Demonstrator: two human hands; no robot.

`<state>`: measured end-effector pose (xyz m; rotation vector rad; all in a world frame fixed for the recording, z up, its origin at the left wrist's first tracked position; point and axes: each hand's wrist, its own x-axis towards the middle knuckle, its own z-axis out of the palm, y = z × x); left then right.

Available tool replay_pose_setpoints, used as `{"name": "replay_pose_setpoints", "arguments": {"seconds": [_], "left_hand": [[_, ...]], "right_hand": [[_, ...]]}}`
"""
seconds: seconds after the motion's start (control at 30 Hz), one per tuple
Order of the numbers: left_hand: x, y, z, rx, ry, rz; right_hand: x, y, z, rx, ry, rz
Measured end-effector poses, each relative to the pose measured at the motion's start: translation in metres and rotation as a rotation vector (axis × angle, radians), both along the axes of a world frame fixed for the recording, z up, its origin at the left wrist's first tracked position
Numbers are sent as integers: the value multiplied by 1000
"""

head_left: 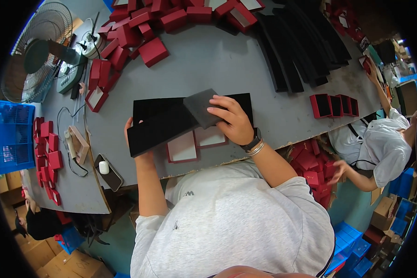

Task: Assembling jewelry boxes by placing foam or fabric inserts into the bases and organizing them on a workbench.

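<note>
Holding one black strip [158, 130], two hands [235, 121] hover above two boxes [182, 148].

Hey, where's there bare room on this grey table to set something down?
Two patches of the table are bare: between the heap of red boxes and the dark grey foam under your right hand; and between that hand and the row of open red boxes. It's crowded at upper left with that heap and at upper right with black foam strips.

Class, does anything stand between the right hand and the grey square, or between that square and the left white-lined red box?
Nothing visible separates the right hand from the grey square: its fingers touch it. In this view, the black strip partly covers the red box.
</note>
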<state>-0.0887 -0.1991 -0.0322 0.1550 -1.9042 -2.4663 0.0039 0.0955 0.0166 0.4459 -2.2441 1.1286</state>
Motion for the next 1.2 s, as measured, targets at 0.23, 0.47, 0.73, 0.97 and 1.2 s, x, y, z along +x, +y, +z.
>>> {"name": "replay_pose_setpoints", "arguments": {"seconds": [0.23,0.47,0.73,0.97,1.2], "left_hand": [[-46,-14,12,224,-184,223],[-61,-26,-12,-472,-29,294],[-16,15,95,-1206,795,-234],[-43,67,91,-1207,595,-664],[-28,43,105,-1211,759,-469]], "right_hand": [[-14,17,8,105,118,-154],[-24,27,-12,-35,-132,-334],[-19,24,-2,8,-74,-201],[-19,14,24,-97,19,-105],[-3,31,13,-1042,-1,-67]]}}
